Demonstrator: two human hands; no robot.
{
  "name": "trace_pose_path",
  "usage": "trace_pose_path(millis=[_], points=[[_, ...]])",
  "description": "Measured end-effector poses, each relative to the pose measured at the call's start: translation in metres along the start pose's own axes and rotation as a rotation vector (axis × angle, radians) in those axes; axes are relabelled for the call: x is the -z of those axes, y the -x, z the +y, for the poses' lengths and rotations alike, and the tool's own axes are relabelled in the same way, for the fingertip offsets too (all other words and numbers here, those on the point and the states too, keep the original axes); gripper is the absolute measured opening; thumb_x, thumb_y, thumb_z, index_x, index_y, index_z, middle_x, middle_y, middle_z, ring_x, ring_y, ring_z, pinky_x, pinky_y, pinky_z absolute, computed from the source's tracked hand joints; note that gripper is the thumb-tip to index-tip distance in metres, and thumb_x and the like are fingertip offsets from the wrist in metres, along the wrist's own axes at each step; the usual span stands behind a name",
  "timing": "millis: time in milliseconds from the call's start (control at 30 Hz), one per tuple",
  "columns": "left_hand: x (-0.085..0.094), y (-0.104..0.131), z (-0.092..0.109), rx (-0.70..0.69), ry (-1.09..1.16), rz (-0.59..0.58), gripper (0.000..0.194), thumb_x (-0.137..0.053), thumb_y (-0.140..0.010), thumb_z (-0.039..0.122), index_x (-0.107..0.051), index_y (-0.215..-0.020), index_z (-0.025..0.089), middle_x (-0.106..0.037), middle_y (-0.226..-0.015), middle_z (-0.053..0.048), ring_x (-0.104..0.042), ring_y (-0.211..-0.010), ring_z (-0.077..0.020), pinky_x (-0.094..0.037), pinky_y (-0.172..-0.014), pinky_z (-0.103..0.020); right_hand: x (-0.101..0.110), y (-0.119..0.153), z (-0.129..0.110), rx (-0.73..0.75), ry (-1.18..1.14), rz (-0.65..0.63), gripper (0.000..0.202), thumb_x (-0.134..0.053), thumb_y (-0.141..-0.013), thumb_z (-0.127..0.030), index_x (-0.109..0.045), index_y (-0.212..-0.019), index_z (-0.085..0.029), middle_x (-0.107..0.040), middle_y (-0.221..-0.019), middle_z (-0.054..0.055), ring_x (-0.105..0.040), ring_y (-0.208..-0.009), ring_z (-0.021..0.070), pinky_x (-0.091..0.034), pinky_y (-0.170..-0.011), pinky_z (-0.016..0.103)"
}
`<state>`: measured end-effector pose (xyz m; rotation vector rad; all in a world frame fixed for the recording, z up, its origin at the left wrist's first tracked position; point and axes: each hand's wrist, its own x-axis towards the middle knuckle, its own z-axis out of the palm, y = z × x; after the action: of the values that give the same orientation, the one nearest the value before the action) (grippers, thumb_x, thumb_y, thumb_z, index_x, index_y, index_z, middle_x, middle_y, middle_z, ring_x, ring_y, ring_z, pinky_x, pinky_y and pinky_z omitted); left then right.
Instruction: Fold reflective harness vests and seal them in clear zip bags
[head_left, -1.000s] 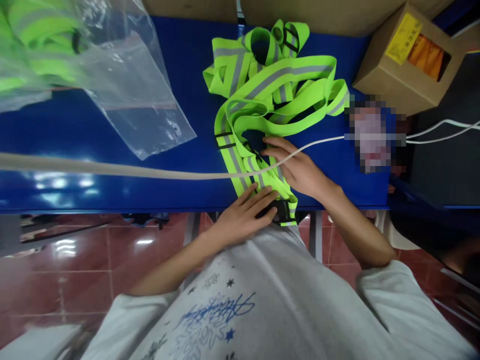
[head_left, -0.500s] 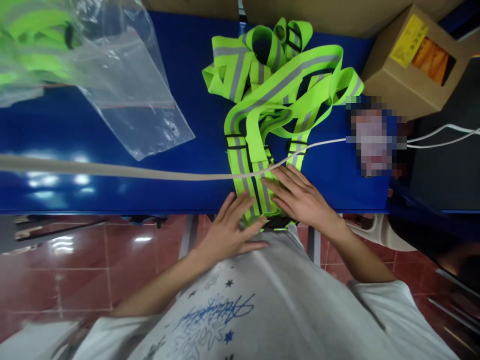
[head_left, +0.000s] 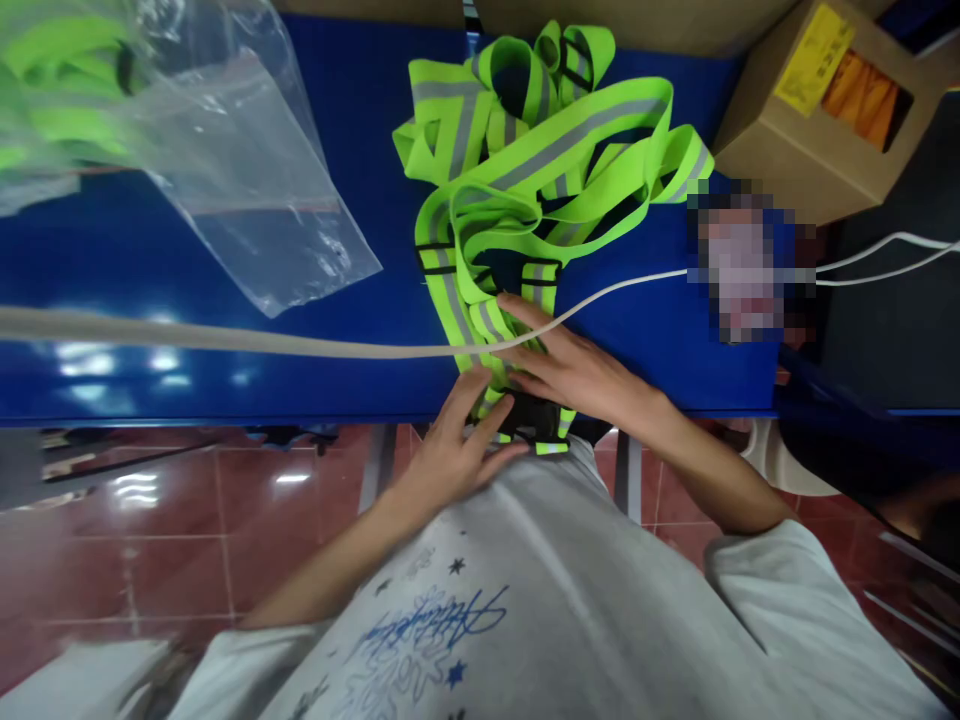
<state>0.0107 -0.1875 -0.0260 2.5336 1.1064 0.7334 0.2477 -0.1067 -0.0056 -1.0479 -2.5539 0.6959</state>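
Observation:
A neon-green reflective strap harness [head_left: 577, 160] with grey stripes lies in loose loops on the blue table, its near end reaching the table's edge by my shirt. Across its near straps rests my right hand [head_left: 585, 368], fingers stretched out and pressing lightly on the webbing. My left hand [head_left: 450, 440] is at the near left side of the harness, fingers apart, fingertips touching the straps beside a dark piece [head_left: 529, 412] at the edge. Black sliders [head_left: 436, 259] sit on the straps. My hands hide part of the webbing.
A pale cord [head_left: 322, 347] crosses the view above the straps toward a pixelated object [head_left: 742, 270] at right. Clear plastic bags [head_left: 255, 190], one over more green straps, lie left. A cardboard box [head_left: 795, 150] with orange contents stands back right. The blue table [head_left: 360, 385] ends near my body.
The near straps have shifted left and bunched up, and a strap end now folds over into a loop. My right hand has moved left and slightly farther from me; my left hand shifted slightly.

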Motion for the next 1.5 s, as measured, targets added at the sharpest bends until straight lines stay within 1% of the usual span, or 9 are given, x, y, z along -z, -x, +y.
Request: trace_pose_path(millis=[100,267,433,600,800,933,1033,1233,1500], points=[[0.009,0.002,-0.006,-0.038,-0.052,-0.064,0.072,-0.079,-0.092,0.045,-0.05,-0.147,0.008,-0.052,-0.155,-0.027,-0.037,-0.158,-0.0412,-0.049,-0.123,-0.057,-0.006,-0.009,0.002,0.064,0.076,0.024,0.029,-0.045,-0.11,-0.021,-0.063,-0.133,-0.022,-0.041,-0.168,0.01,-0.029,-0.163,0.0242,-0.041,-0.13,0.051],[0.015,0.009,-0.018,-0.115,-0.069,-0.171,0.04,-0.058,-0.1,0.007,-0.056,-0.139,0.01,-0.057,-0.155,-0.022,-0.039,-0.158,-0.0341,-0.04,-0.128,-0.061,-0.014,-0.011,0.006,0.116,0.251,0.081,0.024,-0.051,-0.109,-0.024,-0.066,-0.128,-0.022,-0.064,-0.146,0.01,-0.055,-0.142,0.0289,-0.043,-0.121,0.055],[0.008,0.01,-0.019,-0.119,-0.067,-0.02,0.038,-0.049,-0.101,0.01,-0.058,-0.139,0.011,-0.067,-0.142,-0.019,-0.057,-0.144,-0.0313,-0.049,-0.121,-0.057,0.001,0.0,0.007,0.055,0.049,0.078,0.035,-0.043,-0.113,-0.036,-0.066,-0.134,-0.02,-0.071,-0.13,0.011,-0.064,-0.127,0.0252,-0.051,-0.109,0.044],[0.007,0.003,-0.014,-0.099,-0.145,0.148,0.03,-0.057,-0.096,0.01,-0.068,-0.124,0.014,-0.077,-0.113,-0.014,-0.069,-0.107,-0.0272,-0.057,-0.102,-0.048,0.011,0.043,-0.016,0.116,0.036,0.072,0.074,-0.051,-0.099,-0.074,-0.06,-0.148,-0.019,-0.072,-0.131,0.014,-0.067,-0.119,0.0303,-0.056,-0.098,0.048],[0.008,-0.004,-0.004,-0.042,0.048,0.053,0.023,-0.06,-0.099,0.01,-0.065,-0.121,0.014,-0.076,-0.105,-0.011,-0.071,-0.098,-0.0242,-0.06,-0.087,-0.04,-0.006,0.068,-0.026,0.088,-0.057,0.133,0.026,-0.055,-0.109,-0.031,-0.069,-0.127,-0.02,-0.08,-0.112,0.008,-0.074,-0.104,0.0208,-0.059,-0.093,0.037],[0.002,-0.009,0.003,0.155,0.185,0.142,0.022,-0.068,-0.102,0.036,-0.063,-0.112,0.018,-0.075,-0.093,-0.006,-0.073,-0.084,-0.0198,-0.06,-0.075,-0.033,-0.009,0.059,-0.022,-0.047,-0.213,0.262,0.02,-0.067,-0.103,-0.039,-0.068,-0.114,-0.023,-0.079,-0.092,0.003,-0.074,-0.081,0.0183,-0.054,-0.084,0.036],[0.001,-0.01,0.005,0.192,0.178,0.166,0.021,-0.066,-0.103,0.039,-0.064,-0.111,0.02,-0.071,-0.086,-0.003,-0.07,-0.076,-0.0167,-0.058,-0.068,-0.029,-0.006,0.053,-0.023,-0.123,-0.235,0.195,0.023,-0.07,-0.101,-0.043,-0.068,-0.11,-0.023,-0.077,-0.087,0.001,-0.072,-0.078,0.0181,-0.049,-0.084,0.036],[0.021,-0.007,-0.016,0.19,0.134,0.087,0.059,-0.039,-0.107,0.063,-0.056,-0.147,0.023,-0.064,-0.137,-0.018,-0.063,-0.129,-0.0311,-0.057,-0.103,-0.047,0.001,0.046,-0.025,-0.172,-0.274,0.099,0.024,-0.065,-0.104,-0.043,-0.069,-0.115,-0.022,-0.078,-0.099,0.004,-0.073,-0.089,0.0195,-0.046,-0.085,0.035],[0.032,-0.086,-0.057,-0.155,0.056,-0.095,0.04,-0.045,-0.103,0.008,-0.065,-0.136,0.02,-0.072,-0.134,-0.01,-0.07,-0.126,-0.0251,-0.051,-0.115,-0.045,0.008,0.049,-0.019,-0.141,-0.285,0.05,0.026,-0.068,-0.103,-0.041,-0.067,-0.12,-0.021,-0.079,-0.104,0.005,-0.075,-0.094,0.0206,-0.049,-0.088,0.036]])
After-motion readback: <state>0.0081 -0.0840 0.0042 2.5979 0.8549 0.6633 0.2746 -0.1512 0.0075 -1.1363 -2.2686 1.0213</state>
